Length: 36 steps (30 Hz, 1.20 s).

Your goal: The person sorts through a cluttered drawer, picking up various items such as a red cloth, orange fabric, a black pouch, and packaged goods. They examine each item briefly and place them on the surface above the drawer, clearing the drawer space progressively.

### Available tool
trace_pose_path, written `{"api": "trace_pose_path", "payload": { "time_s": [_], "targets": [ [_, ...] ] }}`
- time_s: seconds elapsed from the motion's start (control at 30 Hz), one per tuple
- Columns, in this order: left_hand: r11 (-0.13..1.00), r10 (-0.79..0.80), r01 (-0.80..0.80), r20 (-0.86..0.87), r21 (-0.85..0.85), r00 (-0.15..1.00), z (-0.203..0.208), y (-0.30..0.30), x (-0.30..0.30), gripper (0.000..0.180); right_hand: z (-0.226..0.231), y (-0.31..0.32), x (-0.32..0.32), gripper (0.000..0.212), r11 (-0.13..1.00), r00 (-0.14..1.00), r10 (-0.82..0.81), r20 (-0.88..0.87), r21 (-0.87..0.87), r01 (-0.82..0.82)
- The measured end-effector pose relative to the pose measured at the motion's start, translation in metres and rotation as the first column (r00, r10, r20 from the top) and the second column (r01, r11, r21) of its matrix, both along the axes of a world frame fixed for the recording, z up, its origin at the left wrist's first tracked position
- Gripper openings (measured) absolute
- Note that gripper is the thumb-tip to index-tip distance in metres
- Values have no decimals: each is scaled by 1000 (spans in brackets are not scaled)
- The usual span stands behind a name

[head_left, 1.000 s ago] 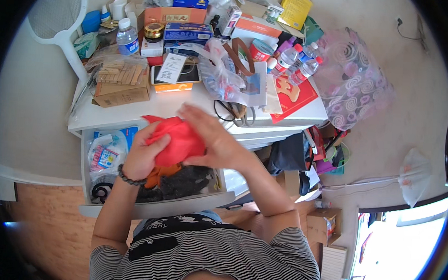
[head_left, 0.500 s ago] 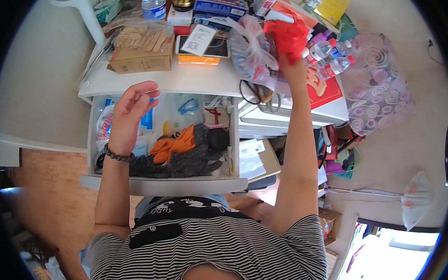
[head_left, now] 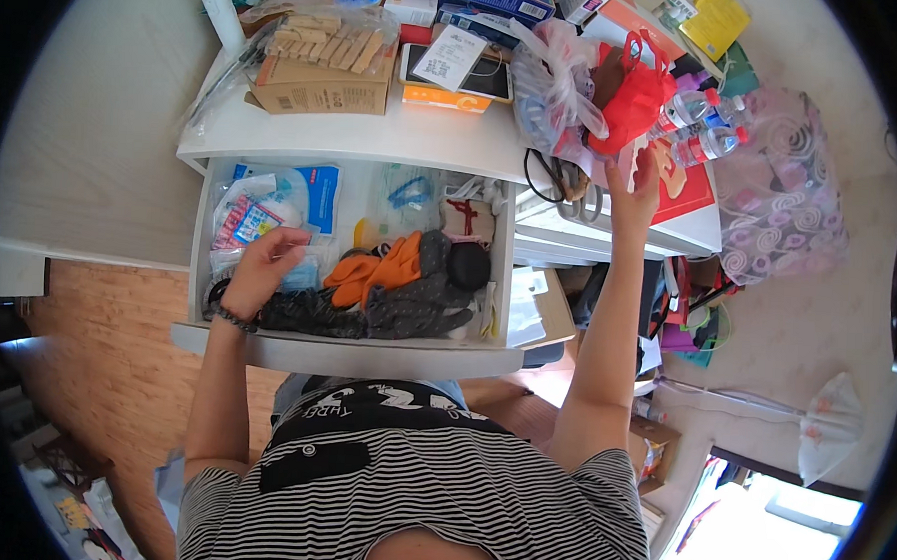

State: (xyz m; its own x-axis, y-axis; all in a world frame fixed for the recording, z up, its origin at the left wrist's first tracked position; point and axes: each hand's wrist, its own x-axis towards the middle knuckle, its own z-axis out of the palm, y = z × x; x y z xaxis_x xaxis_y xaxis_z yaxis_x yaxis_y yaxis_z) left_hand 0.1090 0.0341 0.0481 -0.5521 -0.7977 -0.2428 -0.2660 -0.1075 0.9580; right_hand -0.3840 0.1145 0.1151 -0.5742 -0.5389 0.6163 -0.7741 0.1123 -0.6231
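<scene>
Left hand (head_left: pixel 262 274)'s over the open drawer (head_left: pixel 350 356), fingers loosely bent, apparently empty, orange cloth (head_left: pixel 374 275) to its right. Up top, a knotted plastic bag (head_left: pixel 551 109) crowds the red handled bag (head_left: pixel 636 106), probably propping it. Right hand (head_left: pixel 635 196)'s just below, thumb and fingers spread; can't tell if touching. Plastic bottles (head_left: pixel 710 146) block the far side.

Head-worn fisheye view, looking steeply down, striped shirt (head_left: pixel 460 481) close, open drawer (head_left: pixel 365 357) farther
</scene>
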Motion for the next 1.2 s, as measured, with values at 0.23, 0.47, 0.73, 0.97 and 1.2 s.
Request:
{"api": "trace_pose_path", "payload": {
  "time_s": [0.23,0.47,0.73,0.97,1.2],
  "targets": [
    [766,-310,432,316,-476,897,-37,15,-82,48,-11,36,162,43,604,751,586,305,453,-656],
    [782,-371,572,551,-249,747,-47,11,-96,45,-74,55,214,55,306,552,833,-38,862,-403],
    [901,-27,135,-258,412,966,-27,-30,-57,26,-58,58,169,28,737,336,271,902,31,-676],
    [850,56,218,-494,480,868,-6,-28,-44,47,-47,48,173,36,820,-366,342,866,-465,-335],
    [849,53,301,-638,433,768,3,-4,-72,54,-29,53,200,60,809,-356,383,852,-496,-316]
  ]
}}
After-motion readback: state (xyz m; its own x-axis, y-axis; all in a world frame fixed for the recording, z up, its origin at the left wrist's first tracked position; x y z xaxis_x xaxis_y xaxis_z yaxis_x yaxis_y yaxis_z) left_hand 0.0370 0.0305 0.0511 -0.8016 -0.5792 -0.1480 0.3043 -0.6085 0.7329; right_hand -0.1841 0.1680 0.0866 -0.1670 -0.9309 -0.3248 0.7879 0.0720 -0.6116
